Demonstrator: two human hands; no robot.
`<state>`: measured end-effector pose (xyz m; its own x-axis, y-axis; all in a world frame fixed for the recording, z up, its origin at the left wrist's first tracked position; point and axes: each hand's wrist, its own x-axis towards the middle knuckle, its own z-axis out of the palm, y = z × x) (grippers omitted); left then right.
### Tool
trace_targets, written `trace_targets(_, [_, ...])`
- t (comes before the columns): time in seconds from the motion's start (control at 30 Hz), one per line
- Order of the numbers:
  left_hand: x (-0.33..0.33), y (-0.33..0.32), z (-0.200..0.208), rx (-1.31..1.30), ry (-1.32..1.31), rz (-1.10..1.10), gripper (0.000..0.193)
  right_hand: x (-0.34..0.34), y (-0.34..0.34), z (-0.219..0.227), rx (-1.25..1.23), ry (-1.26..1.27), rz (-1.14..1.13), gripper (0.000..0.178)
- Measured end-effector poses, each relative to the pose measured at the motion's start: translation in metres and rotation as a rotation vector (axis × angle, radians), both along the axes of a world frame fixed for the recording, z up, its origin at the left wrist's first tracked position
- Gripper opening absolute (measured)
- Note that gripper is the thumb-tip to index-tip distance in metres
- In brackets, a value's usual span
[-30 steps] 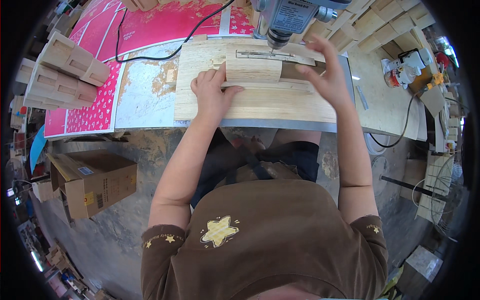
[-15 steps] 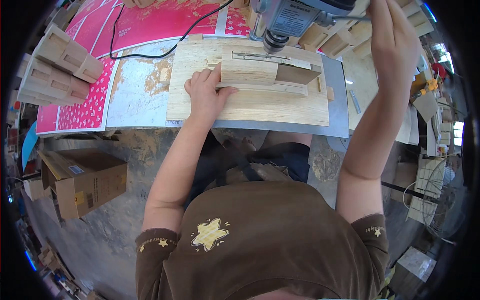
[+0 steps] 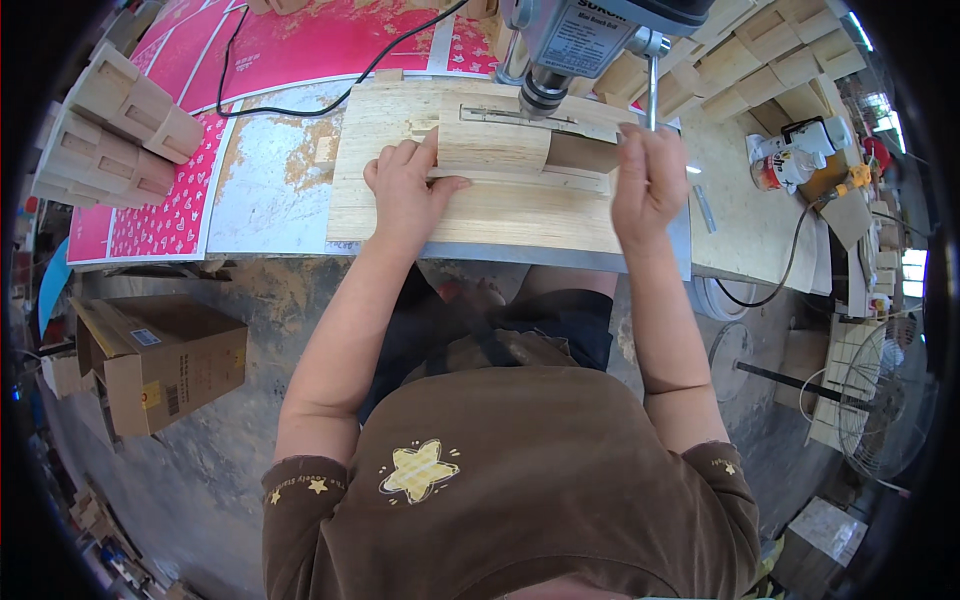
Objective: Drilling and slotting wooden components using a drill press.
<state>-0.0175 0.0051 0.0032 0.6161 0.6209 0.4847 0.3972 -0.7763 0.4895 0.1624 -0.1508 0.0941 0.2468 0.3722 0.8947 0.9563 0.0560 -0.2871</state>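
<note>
My left hand [image 3: 403,195] grips the left end of a pale wooden block [image 3: 490,148], fingers against its end and thumb along its front. The block has a long slot in its top and lies on a flat wooden board [image 3: 480,220]. Over the slot stands the chuck [image 3: 543,93] of a bench drill [image 3: 590,38]; the bit's tip is too small to make out. At the right, my right hand [image 3: 648,185] is closed around the lower end of the drill's metal feed lever [image 3: 653,92], which hangs down; the fingers hide its tip.
Stacked wooden pieces [image 3: 130,125] stand at the left, and more wooden blocks [image 3: 770,60] at the back right. A black cord [image 3: 290,112] crosses the pink sheet [image 3: 300,60]. Bottles [image 3: 785,165] stand at the right; a cardboard box [image 3: 175,360] sits below the table's left.
My right hand has come down and leftward from the upper right, and the feed lever now points down in it. My left hand stays at the block's end.
</note>
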Motion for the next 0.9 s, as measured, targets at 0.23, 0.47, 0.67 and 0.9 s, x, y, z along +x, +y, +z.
trace_targets(0.23, [0.01, -0.011, 0.004, 0.017, 0.002, 0.006, 0.066, 0.122, 0.026, 0.154, -0.395, -1.025, -0.526, 0.027])
trace_targets(0.47, [0.03, -0.027, 0.006, -0.1, 0.027, -0.025, 0.066, 0.043, 0.046, 0.152, -0.098, 0.213, -0.159, 0.032])
trace_targets(0.67, [0.027, -0.025, 0.003, -0.094, 0.012, -0.019, 0.065, -0.02, -0.011, 0.062, -0.086, 0.277, -0.078, 0.011])
trace_targets(0.9, [0.032, -0.027, 0.006, -0.067, 0.015, -0.038, 0.063, 0.01, 0.015, -0.026, 0.184, -0.005, 0.062, 0.007])
